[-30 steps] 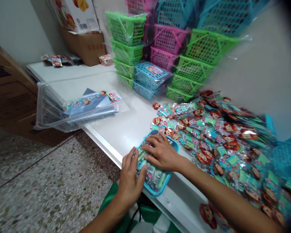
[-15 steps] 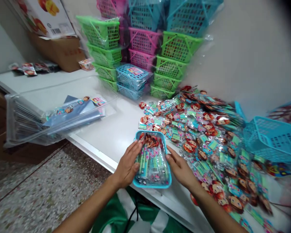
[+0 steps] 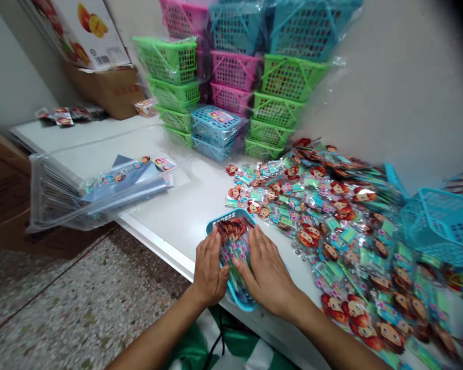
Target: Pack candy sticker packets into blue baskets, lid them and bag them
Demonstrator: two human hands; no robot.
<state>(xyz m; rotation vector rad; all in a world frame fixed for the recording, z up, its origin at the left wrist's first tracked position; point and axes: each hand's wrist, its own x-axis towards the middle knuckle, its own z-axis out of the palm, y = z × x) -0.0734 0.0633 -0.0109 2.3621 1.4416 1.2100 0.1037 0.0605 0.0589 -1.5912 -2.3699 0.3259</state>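
A small blue plastic basket (image 3: 211, 224) stands tilted at the table's near edge, filled with clear-wrapped packets (image 3: 233, 251) that have cartoon heads and green strips. My left hand (image 3: 210, 270) lies along the basket's left side, fingers stretched over the rim and against the packets. Flat across the right part of the packets rests my right hand (image 3: 268, 272), its fingers extended and thumb apart. The right rim is mostly hidden under it. Many similar packets (image 3: 332, 236) are spread over the table to the right.
Stacked green baskets (image 3: 278, 105), pink baskets (image 3: 231, 72) and blue baskets (image 3: 216, 123) rise against the wall. A clear plastic bag (image 3: 54, 195) with flat sheets overhangs the table's left edge. Another blue basket (image 3: 447, 221) sits at the right. A cardboard box (image 3: 111, 92) stands behind.
My right hand has moved from the basket's right rim onto the packets. My left hand still lies at the left side. The basket has turned slightly and the view has shifted.
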